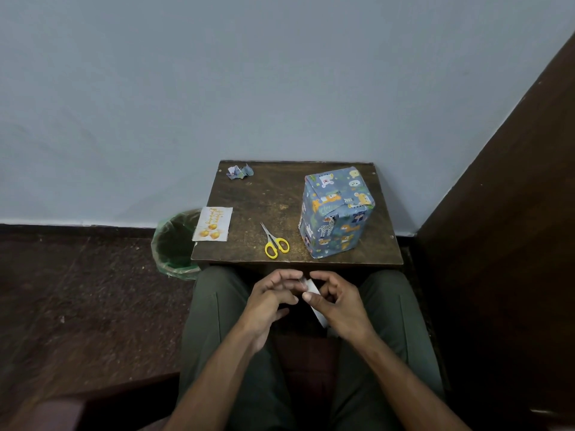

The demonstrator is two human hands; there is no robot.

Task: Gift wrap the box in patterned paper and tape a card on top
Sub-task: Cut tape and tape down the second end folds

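- We see the wrapped box (337,213) standing upright near the right edge of the small wooden table (273,197), already covered in blue patterned paper with cartoon animals, its folded flaps meeting on the top face.
- We find the card (212,223) at the table's left edge, lying flat with part of it overhanging; it shows gold lettering and yellow balloons.
- We note the yellow-handled scissors (274,241) lying shut near the front edge, between card and box, apart from both.
- We spot crumpled paper scraps (239,172) at the back left corner.
- We see both hands held over the lap, just in front of the table's front edge.
- Our right hand (337,301) curls its fingers and thumb around a white strip (314,290), seemingly tape.
- Our left hand (269,298) has its fingers bent, the fingertips pinching the strip's upper end.
- We see a green-lined bin (174,244) on the floor beside the table's left edge.
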